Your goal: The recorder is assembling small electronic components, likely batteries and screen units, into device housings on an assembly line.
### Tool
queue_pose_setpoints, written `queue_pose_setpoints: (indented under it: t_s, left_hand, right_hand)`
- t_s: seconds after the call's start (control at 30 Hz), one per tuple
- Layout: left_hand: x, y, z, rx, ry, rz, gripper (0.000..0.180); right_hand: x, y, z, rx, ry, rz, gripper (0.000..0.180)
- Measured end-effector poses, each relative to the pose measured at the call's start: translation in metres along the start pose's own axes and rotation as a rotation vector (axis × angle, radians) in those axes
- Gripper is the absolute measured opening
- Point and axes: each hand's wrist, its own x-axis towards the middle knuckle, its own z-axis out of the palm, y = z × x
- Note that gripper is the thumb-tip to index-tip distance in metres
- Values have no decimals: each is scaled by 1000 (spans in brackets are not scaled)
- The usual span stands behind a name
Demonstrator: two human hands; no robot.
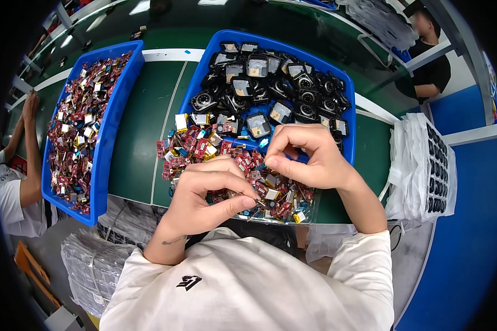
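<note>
My left hand (204, 190) is closed in a pinch, thumb against forefinger, low over the near side of a heap of small red circuit boards with batteries (196, 144). A tiny dark piece shows at its fingertips, too small to name. My right hand (312, 154) is also pinched, above the heap's right part and by the near rim of a blue bin. What lies between its fingertips, if anything, I cannot make out. That blue bin (201, 69) holds many black watch cases (257, 65), some with the round sensor back showing.
Left on the green table (135, 138) stands another blue bin (115, 99) full of red boards and batteries. Stacked white trays (419, 165) with black parts are at the right. Wrapped clear plastic bundles (91, 270) sit lower left. One person (429, 52) is far right; another person's arm (32, 149) is left.
</note>
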Motion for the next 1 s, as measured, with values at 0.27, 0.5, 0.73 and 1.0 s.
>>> queue_pose_setpoints:
  t_s: [0.27, 0.5, 0.73, 1.0]
  left_hand:
    - [-2, 1, -5, -10, 154, -22, 7]
    - [-2, 0, -5, -57, 199, 8, 5]
    - [-1, 6, -7, 31, 254, -6, 6]
    - [19, 17, -3, 314, 276, 34, 7]
  right_hand:
    - [2, -5, -8, -142, -70, -9, 10]
    - [19, 20, -20, -699, 46, -25, 27]
    - [26, 35, -18, -711, 117, -59, 21]
    - [22, -4, -3, 334, 183, 282, 21]
